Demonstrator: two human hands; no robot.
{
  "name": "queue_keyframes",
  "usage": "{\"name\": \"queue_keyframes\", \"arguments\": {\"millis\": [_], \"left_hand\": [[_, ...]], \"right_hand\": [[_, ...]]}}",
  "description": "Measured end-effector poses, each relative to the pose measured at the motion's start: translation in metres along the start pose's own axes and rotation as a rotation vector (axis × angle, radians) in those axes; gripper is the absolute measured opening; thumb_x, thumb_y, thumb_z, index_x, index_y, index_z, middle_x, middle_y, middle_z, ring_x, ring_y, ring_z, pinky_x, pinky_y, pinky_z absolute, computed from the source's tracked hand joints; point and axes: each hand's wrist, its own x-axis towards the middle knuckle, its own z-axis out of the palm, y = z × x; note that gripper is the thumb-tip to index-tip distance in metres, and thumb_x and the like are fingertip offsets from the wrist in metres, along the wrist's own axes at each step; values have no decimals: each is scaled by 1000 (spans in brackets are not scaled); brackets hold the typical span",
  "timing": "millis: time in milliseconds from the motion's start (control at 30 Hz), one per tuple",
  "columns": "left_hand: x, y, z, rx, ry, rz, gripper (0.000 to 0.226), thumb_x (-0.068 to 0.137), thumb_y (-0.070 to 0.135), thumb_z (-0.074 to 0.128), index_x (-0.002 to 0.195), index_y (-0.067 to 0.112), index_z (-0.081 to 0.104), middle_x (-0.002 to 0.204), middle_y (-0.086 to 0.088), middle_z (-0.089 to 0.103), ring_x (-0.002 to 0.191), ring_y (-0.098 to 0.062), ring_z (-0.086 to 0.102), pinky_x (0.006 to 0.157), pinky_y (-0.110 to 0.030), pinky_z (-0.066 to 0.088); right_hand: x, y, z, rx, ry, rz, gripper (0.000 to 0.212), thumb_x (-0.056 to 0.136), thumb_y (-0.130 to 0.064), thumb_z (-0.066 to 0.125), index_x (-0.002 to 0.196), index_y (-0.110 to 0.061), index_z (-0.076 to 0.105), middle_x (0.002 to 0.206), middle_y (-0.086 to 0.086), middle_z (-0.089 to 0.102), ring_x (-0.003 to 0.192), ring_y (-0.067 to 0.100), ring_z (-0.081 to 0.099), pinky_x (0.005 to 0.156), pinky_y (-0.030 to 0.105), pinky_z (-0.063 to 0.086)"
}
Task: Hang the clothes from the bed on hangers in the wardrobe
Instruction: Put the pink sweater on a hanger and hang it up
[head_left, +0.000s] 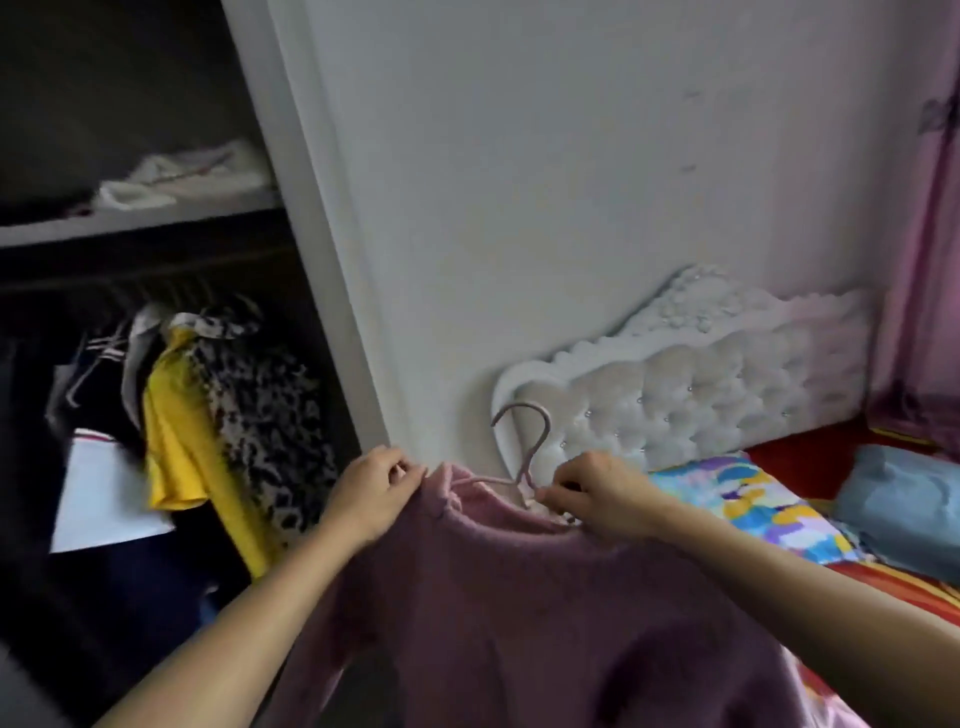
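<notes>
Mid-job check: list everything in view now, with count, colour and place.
sweater: one, pink, held up centre, neck over hanger
hanger: one, pink, hook upward, in sweater neck
wardrobe: one, white frame, left, open
hung garments: several, yellow and leopard-print nearest, inside wardrobe
folded cloth: one, white, on shelf
headboard: one, white, against wall
pillow: one, multicoloured, on bed
bundle: one, grey-blue, bed, far right
curtain: one, pink, right edge
left hand: one, grips sweater collar
right hand: one, pinches hanger at neckline
</notes>
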Motion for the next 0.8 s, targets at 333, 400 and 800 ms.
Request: {"name": "queue_keyframes", "arguments": {"millis": [333, 400, 800], "left_hand": [[-84, -174, -174, 419, -48, -211, 18, 92, 41, 55, 89, 23, 59, 101, 1, 59, 98, -22, 57, 71, -31, 41], [-94, -197, -194, 437, -59, -228, 17, 92, 39, 54, 92, 23, 59, 103, 1, 60, 97, -22, 57, 72, -32, 42], [-32, -275, -230, 384, -136, -254, 21, 92, 38, 56, 100, 20, 64, 92, 2, 57, 83, -15, 54, 63, -27, 38]], "right_hand": [[93, -186, 65, -26, 9, 88, 30, 92, -40, 58, 75, -16, 60, 89, 9, 66, 87, 30, 63, 68, 32, 45], [116, -211, 70, 10, 15, 144, 26, 90, -37, 60, 86, -11, 64, 95, 13, 67, 88, 31, 63, 67, 32, 47], [251, -322, 75, 808, 97, 317, 11, 89, 1, 50, 89, 4, 60, 69, 13, 54, 56, 21, 52, 48, 25, 43]]}}
